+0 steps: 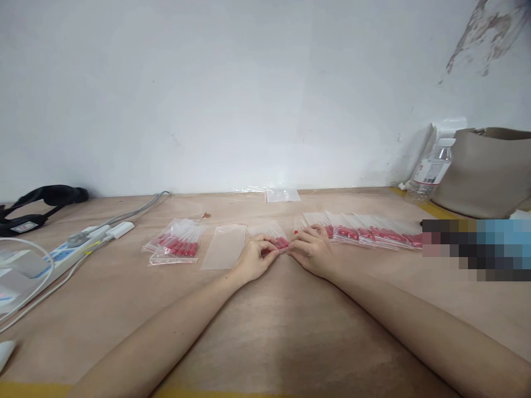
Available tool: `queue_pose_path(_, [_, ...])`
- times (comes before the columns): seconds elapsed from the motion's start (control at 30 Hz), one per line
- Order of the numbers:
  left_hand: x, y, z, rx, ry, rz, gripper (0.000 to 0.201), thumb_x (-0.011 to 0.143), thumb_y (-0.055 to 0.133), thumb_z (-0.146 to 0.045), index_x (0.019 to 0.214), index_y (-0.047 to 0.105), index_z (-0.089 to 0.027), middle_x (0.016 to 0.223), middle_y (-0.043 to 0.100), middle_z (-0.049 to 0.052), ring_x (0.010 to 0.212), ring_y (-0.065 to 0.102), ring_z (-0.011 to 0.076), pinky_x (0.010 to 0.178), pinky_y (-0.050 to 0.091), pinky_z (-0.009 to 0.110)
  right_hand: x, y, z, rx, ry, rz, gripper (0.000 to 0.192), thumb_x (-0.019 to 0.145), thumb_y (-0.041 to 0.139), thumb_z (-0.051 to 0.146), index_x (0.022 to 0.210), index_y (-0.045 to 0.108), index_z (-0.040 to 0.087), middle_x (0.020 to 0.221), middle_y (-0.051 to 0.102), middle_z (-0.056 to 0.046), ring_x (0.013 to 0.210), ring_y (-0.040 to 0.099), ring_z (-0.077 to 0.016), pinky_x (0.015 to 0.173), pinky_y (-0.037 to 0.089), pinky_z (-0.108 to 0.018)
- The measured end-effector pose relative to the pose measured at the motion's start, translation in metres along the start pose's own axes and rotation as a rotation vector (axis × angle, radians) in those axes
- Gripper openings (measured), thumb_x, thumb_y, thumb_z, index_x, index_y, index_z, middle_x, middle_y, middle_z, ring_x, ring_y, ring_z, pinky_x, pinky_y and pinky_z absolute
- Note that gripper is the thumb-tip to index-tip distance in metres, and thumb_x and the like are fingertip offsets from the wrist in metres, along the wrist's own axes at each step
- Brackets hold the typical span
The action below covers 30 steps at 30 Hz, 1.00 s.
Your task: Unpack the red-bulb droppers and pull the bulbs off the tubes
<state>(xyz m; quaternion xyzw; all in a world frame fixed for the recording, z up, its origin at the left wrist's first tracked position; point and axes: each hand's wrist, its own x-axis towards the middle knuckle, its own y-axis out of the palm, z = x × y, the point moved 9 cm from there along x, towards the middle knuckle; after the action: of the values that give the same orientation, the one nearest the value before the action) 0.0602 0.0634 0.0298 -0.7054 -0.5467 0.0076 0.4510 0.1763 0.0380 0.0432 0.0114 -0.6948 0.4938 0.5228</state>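
My left hand (256,257) pinches the near left edge of a clear zip bag (274,229) that has small red cylindrical pieces (282,242) in it. On the bag's right side, the closed fingers of my right hand (311,251) press its near edge. Just left of my left hand lies a flat zip bag (224,246) with no red pieces visible in it. Farther left is a pile of zip bags (176,243) with red pieces. A row of similar filled bags (365,232) overlaps to the right, partly hidden by my right hand.
A power strip (68,251) with cables and a black strap (41,207) lie at left. Another flat bag (282,195) is by the wall. At right stand a plastic bottle (432,168) and a beige container (483,174). A blurred patch (477,249) covers the right edge.
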Motion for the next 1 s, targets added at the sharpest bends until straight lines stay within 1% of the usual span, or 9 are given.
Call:
queue_pose_path(0.1, [0.000, -0.001, 0.002, -0.018, -0.021, -0.005, 0.009, 0.073, 0.060, -0.022, 0.068, 0.067, -0.018, 0.090, 0.060, 0.005, 0.084, 0.058, 0.0159, 0.077, 0.046, 0.030, -0.001, 0.000, -0.001, -0.014, 0.004, -0.003, 0.011, 0.080, 0.051, 0.023, 0.073, 0.061, 0.023, 0.077, 0.064, 0.002, 0.079, 0.049, -0.0128, 0.087, 0.021, -0.035])
queue_pose_path(0.23, [0.001, -0.001, 0.004, -0.032, -0.035, -0.010, 0.007, 0.071, 0.062, -0.020, 0.066, 0.067, -0.018, 0.088, 0.060, 0.005, 0.084, 0.058, 0.0163, 0.078, 0.046, 0.031, -0.001, 0.000, 0.002, -0.022, -0.020, 0.000, 0.016, 0.081, 0.049, 0.021, 0.070, 0.060, 0.022, 0.076, 0.063, 0.002, 0.078, 0.049, -0.0124, 0.087, 0.021, -0.035])
queue_pose_path(0.5, [0.001, 0.000, 0.012, -0.099, -0.075, -0.017, 0.006, 0.069, 0.064, -0.022, 0.066, 0.067, -0.018, 0.089, 0.060, 0.005, 0.083, 0.058, 0.0165, 0.078, 0.046, 0.031, 0.000, 0.001, 0.006, -0.034, -0.068, 0.014, 0.017, 0.083, 0.048, 0.025, 0.076, 0.064, 0.027, 0.079, 0.064, 0.003, 0.082, 0.049, -0.0129, 0.087, 0.021, -0.037])
queue_pose_path(0.63, [0.001, 0.001, 0.010, -0.105, -0.066, -0.012, 0.006, 0.069, 0.063, -0.022, 0.065, 0.067, -0.017, 0.089, 0.059, 0.006, 0.083, 0.058, 0.0165, 0.076, 0.047, 0.031, 0.001, 0.004, 0.004, -0.045, -0.057, 0.003, 0.017, 0.082, 0.049, 0.025, 0.076, 0.065, 0.027, 0.080, 0.064, 0.002, 0.082, 0.049, -0.0136, 0.086, 0.021, -0.037])
queue_pose_path(0.8, [0.001, 0.000, 0.003, -0.122, -0.035, -0.020, 0.007, 0.072, 0.059, -0.021, 0.069, 0.064, -0.017, 0.090, 0.060, 0.006, 0.086, 0.058, 0.0168, 0.078, 0.047, 0.031, 0.004, 0.003, 0.014, -0.072, -0.118, 0.001, 0.020, 0.081, 0.048, 0.020, 0.068, 0.063, 0.022, 0.075, 0.064, 0.001, 0.079, 0.048, -0.0130, 0.084, 0.023, -0.036])
queue_pose_path(0.9, [0.002, 0.003, 0.001, -0.116, -0.032, 0.006, 0.009, 0.074, 0.056, -0.021, 0.075, 0.065, -0.018, 0.093, 0.061, 0.006, 0.087, 0.058, 0.0171, 0.077, 0.047, 0.031, 0.006, 0.001, 0.018, -0.078, -0.150, -0.018, 0.019, 0.081, 0.048, 0.018, 0.071, 0.063, 0.023, 0.078, 0.064, 0.001, 0.078, 0.048, -0.0127, 0.083, 0.023, -0.036])
queue_pose_path(1.0, [0.004, 0.005, 0.001, -0.102, -0.036, 0.025, 0.009, 0.074, 0.056, -0.021, 0.074, 0.064, -0.017, 0.096, 0.060, 0.006, 0.085, 0.058, 0.0162, 0.074, 0.048, 0.029, 0.006, 0.001, 0.021, -0.063, -0.180, -0.022, 0.020, 0.082, 0.047, 0.017, 0.075, 0.064, 0.024, 0.079, 0.063, 0.001, 0.078, 0.048, -0.0125, 0.083, 0.024, -0.035])
